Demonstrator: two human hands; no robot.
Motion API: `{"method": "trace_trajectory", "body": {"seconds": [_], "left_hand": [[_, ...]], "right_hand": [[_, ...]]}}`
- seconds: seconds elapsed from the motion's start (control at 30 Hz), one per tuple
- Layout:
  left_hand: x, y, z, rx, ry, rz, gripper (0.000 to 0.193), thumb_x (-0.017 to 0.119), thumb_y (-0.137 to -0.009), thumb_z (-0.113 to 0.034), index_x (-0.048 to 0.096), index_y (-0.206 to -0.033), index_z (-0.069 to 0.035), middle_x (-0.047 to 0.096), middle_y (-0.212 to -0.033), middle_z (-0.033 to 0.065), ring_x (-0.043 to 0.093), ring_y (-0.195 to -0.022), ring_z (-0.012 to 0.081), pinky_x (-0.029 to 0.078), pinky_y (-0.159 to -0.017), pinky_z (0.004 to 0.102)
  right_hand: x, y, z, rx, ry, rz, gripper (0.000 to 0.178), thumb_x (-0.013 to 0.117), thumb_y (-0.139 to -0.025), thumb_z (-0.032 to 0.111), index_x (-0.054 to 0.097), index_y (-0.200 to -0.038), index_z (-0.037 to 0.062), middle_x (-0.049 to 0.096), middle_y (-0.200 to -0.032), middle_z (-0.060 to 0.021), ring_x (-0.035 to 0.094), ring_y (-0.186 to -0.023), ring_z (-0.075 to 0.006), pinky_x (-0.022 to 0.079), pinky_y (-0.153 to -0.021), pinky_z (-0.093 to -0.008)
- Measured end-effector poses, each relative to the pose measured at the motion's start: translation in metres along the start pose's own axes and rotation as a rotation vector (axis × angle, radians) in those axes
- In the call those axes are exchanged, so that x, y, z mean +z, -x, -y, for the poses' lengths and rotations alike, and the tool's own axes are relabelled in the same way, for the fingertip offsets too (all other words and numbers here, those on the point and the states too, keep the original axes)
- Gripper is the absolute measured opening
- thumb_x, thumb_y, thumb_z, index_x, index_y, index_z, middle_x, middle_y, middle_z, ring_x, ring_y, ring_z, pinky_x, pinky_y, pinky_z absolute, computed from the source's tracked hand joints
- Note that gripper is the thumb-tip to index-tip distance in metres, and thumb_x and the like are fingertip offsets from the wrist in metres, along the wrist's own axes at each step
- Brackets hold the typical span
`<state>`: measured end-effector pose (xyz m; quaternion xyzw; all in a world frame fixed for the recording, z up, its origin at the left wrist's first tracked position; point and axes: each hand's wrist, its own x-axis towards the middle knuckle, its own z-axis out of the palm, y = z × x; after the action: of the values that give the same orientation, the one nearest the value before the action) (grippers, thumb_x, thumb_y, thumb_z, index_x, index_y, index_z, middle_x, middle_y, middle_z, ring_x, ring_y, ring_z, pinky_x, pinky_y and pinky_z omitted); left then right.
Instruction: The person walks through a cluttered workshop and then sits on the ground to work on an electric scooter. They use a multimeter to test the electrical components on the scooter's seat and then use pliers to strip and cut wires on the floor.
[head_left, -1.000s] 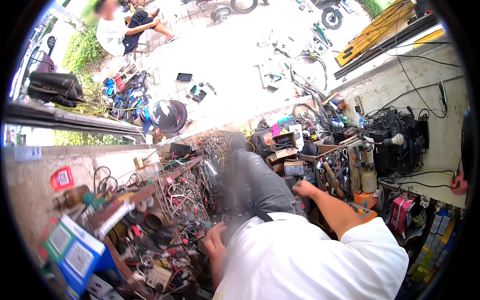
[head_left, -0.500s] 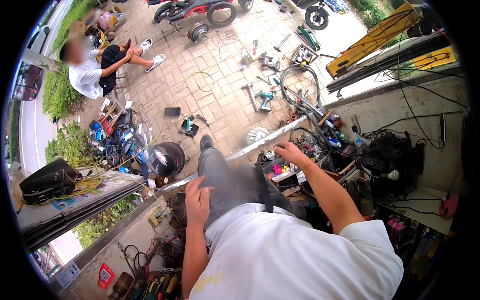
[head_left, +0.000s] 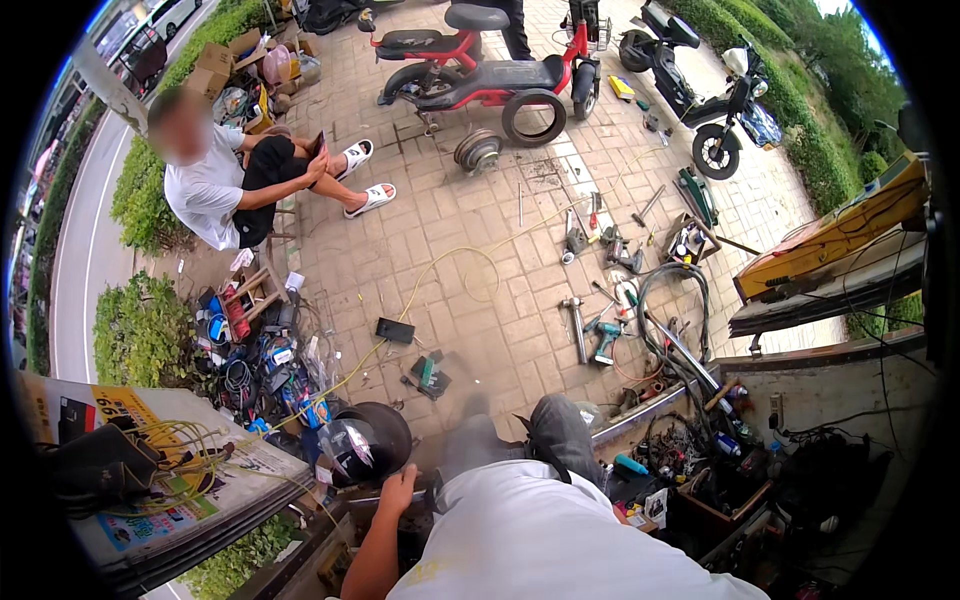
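Hanging at my left side, my left hand (head_left: 398,490) has its fingers loosely extended and nothing visible in it. Just beyond it sits a glossy black rounded thing like a helmet (head_left: 350,445), against a dark round rim (head_left: 388,432). My right hand is hidden behind my white shirt (head_left: 540,530); only a sliver of skin shows at the shirt's right edge. My legs (head_left: 565,440) are at the doorway sill, one blurred over the paving. To the right of that sill, a box of parts (head_left: 720,495) stands among loose items.
On the paving lie a cordless drill (head_left: 606,342), a hammer (head_left: 575,330), a black hose (head_left: 700,290) and a yellow cord (head_left: 440,258). A person (head_left: 215,185) sits at left by a heap of parts (head_left: 265,350). A red three-wheeled scooter (head_left: 490,85) stands beyond.
My view has shifted outward, showing more paving and the whole red scooter. My right hand has dropped out of sight. My left hand is now lower, by the helmet-like thing.
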<state>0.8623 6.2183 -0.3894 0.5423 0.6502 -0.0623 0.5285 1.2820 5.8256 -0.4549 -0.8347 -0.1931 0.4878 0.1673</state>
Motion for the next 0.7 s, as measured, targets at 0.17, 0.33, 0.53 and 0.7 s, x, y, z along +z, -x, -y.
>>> {"method": "trace_trajectory", "body": {"seconds": [0.17, 0.33, 0.53, 0.7], "left_hand": [[-0.048, -0.024, -0.007, -0.119, 0.061, 0.080, 0.055, 0.033, -0.099, -0.039, 0.073, -0.095, -0.001, 0.069, -0.094, 0.0218, 0.065, -0.097, 0.0348, 0.046, -0.089, 0.0413], [-0.040, -0.061, -0.052, -0.147, 0.416, -0.120, 0.048, 0.045, -0.094, -0.030, 0.072, -0.080, 0.006, 0.072, -0.092, 0.0139, 0.065, -0.090, 0.0267, 0.047, -0.084, 0.0358], [0.015, -0.056, -0.094, -0.318, 0.726, -0.189, 0.036, 0.059, -0.088, -0.028, 0.072, -0.091, 0.006, 0.071, -0.092, 0.0120, 0.063, -0.088, 0.0197, 0.048, -0.080, 0.0329], [0.167, -0.054, -0.084, -0.613, 1.093, -0.536, 0.041, 0.063, -0.088, -0.030, 0.067, -0.111, 0.004, 0.068, -0.092, 0.0089, 0.062, -0.082, 0.0184, 0.048, -0.075, 0.0335]], "right_hand": [[-0.106, -0.045, 0.157, -0.022, -0.041, -0.205, 0.029, 0.060, -0.089, 0.021, 0.067, -0.095, -0.0060, 0.066, -0.075, -0.0099, 0.061, -0.062, -0.0168, 0.048, -0.059, -0.0322], [-0.164, -0.091, 0.285, 0.090, -0.246, -0.063, 0.034, 0.054, -0.094, 0.024, 0.062, -0.109, -0.0057, 0.067, -0.095, -0.0116, 0.065, -0.080, -0.0204, 0.051, -0.067, -0.0315], [-0.205, -0.230, 0.274, -0.146, 0.391, 0.379, 0.034, 0.054, -0.091, 0.024, 0.066, -0.108, -0.0038, 0.069, -0.098, -0.0127, 0.066, -0.085, -0.0291, 0.050, -0.077, -0.0373], [-0.205, -0.429, 0.389, 0.015, 0.726, 0.552, 0.032, 0.056, -0.088, 0.025, 0.068, -0.100, -0.0011, 0.069, -0.087, -0.0119, 0.066, -0.074, -0.0195, 0.049, -0.063, -0.0328]]}}
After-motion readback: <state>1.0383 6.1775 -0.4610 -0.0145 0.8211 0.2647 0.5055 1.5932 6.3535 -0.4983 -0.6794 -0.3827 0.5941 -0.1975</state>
